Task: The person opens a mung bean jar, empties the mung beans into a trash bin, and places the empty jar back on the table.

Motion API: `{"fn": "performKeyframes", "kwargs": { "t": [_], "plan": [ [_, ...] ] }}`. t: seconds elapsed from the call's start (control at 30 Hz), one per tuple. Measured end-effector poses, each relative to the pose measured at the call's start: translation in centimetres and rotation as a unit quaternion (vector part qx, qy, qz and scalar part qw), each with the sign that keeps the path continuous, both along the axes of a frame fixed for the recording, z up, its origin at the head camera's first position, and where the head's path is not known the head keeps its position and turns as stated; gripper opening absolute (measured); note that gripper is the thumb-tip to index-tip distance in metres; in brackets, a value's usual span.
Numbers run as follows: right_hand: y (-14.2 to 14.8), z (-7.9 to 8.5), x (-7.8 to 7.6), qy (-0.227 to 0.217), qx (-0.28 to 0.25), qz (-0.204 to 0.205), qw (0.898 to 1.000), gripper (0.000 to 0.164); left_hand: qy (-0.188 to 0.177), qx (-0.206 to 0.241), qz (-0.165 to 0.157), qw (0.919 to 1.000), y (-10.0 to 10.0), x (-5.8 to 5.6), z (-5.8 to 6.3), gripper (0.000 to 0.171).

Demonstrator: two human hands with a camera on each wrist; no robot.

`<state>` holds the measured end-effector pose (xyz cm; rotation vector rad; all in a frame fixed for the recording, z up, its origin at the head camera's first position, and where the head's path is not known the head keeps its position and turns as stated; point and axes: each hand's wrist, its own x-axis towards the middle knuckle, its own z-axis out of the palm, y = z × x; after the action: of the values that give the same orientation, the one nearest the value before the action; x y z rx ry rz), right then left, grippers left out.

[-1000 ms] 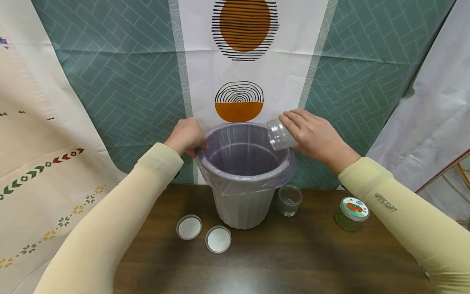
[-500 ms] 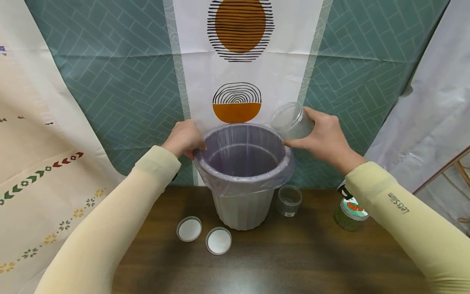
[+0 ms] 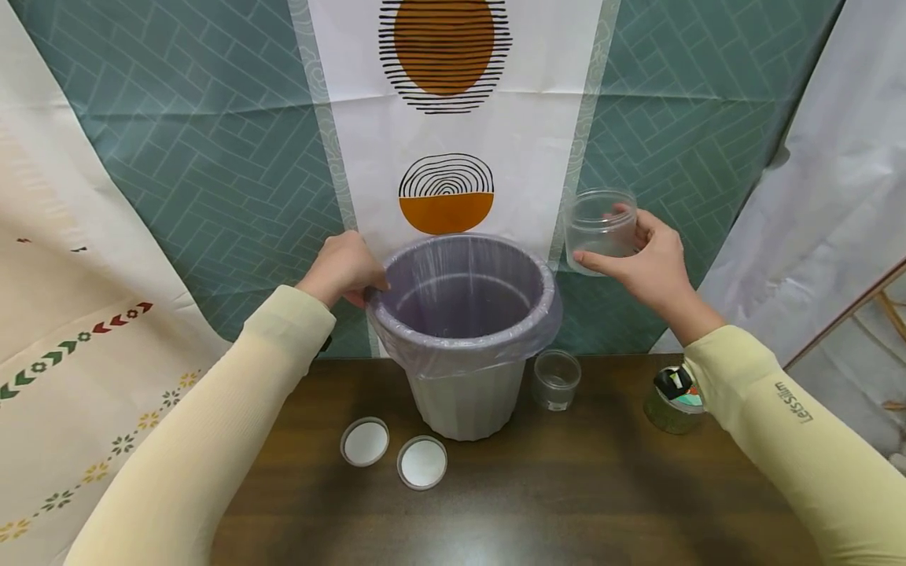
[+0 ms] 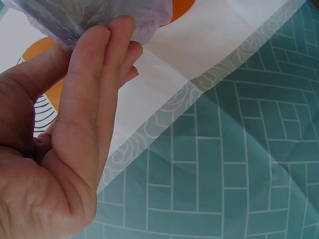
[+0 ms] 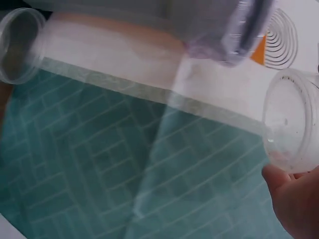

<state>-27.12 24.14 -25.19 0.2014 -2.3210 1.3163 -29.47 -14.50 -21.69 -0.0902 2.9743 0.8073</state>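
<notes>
A grey bin (image 3: 453, 401) with a thin purple bag (image 3: 488, 358) folded over its rim stands in the middle of the head view. My left hand (image 3: 345, 269) grips the bag-covered rim on its left side, thumb and fingers pinching the plastic in the left wrist view, where the bag (image 4: 124, 15) fills the top. To the right of the bin and above rim height, my right hand (image 3: 654, 259) holds a clear plastic jar (image 3: 602, 228) upright with its mouth up. The jar (image 5: 286, 122) looks see-through, with small dark specks on it in the right wrist view.
Another clear jar (image 3: 557, 381) stands on the dark wooden table (image 3: 538, 503), right of the bin. Two round lids (image 3: 364, 442) lie in front of it. A green-filled jar (image 3: 668, 413) is partly hidden behind the right wrist. A patterned cloth (image 3: 233, 141) hangs behind.
My right hand has drawn the clear jar away from over the bin's right rim, moving right and turning it from tipped to upright. The left hand stays at the rim.
</notes>
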Motion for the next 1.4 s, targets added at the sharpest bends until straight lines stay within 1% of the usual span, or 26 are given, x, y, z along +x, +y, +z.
{"fn": "performKeyframes", "kwargs": {
  "t": [0.1, 0.2, 0.33, 0.43, 0.5, 0.57, 0.63, 0.73, 0.8, 0.87, 0.93, 1.03, 1.23, 1.4],
  "plan": [
    [0.3, -1.6, 0.2, 0.023, -0.017, -0.009, 1.0, 0.069, -0.001, -0.001, 0.002, 1.0, 0.0, -0.1, 0.0, 0.039],
    [0.4, -3.3, 0.7, 0.023, -0.033, -0.025, 0.999, 0.07, -0.004, -0.004, 0.002, 1.0, 0.0, -0.1, 0.1, 0.038],
    [0.8, -6.4, 0.8, 0.015, -0.063, -0.047, 0.997, 0.077, -0.002, -0.002, 0.003, 1.0, 0.1, 0.1, 0.2, 0.038],
    [1.1, -9.4, 0.1, 0.016, -0.109, -0.057, 0.992, 0.083, 0.001, -0.005, 0.004, 1.0, 0.1, 0.2, 0.5, 0.037],
    [1.1, -11.1, -0.3, 0.019, -0.138, -0.066, 0.988, 0.084, 0.001, -0.01, 0.002, 0.9999, 0.1, 0.3, 0.6, 0.035],
    [0.8, -12.2, -0.2, 0.019, -0.163, -0.073, 0.984, 0.084, -0.001, -0.01, 0.001, 1.0, 0.1, 0.3, 0.7, 0.035],
    [0.8, -13.3, -0.1, 0.013, -0.173, -0.081, 0.981, 0.083, -0.004, -0.005, 0.001, 1.0, 0.2, 0.3, 0.6, 0.035],
    [1.0, -14.7, 0.2, -0.011, -0.163, -0.114, 0.98, 0.083, -0.009, 0.002, 0.003, 1.0, 0.3, 0.2, 0.5, 0.036],
    [1.4, -16.0, -0.1, -0.027, -0.149, -0.144, 0.978, 0.083, -0.011, 0.0, 0.005, 0.9999, 0.3, 0.2, 0.5, 0.036],
    [1.7, -16.9, -0.1, -0.039, -0.138, -0.175, 0.974, 0.083, -0.011, -0.001, 0.005, 0.9999, 0.3, 0.2, 0.5, 0.036],
    [2.0, -17.7, -0.2, -0.045, -0.13, -0.197, 0.971, 0.085, -0.01, -0.002, 0.004, 0.9999, 0.4, 0.3, 0.5, 0.036],
    [2.5, -18.8, -0.3, -0.05, -0.115, -0.207, 0.97, 0.088, -0.007, -0.004, 0.002, 1.0, 0.4, 0.4, 0.6, 0.035],
    [3.0, -20.7, -0.6, -0.063, -0.071, -0.21, 0.973, 0.094, -0.007, -0.013, 0.001, 0.9999, 0.4, 0.5, 0.6, 0.034],
    [3.5, -22.0, -0.8, -0.064, -0.06, -0.216, 0.973, 0.094, -0.012, -0.004, 0.004, 0.9999, 0.3, 0.4, 0.4, 0.035]
  ]
}}
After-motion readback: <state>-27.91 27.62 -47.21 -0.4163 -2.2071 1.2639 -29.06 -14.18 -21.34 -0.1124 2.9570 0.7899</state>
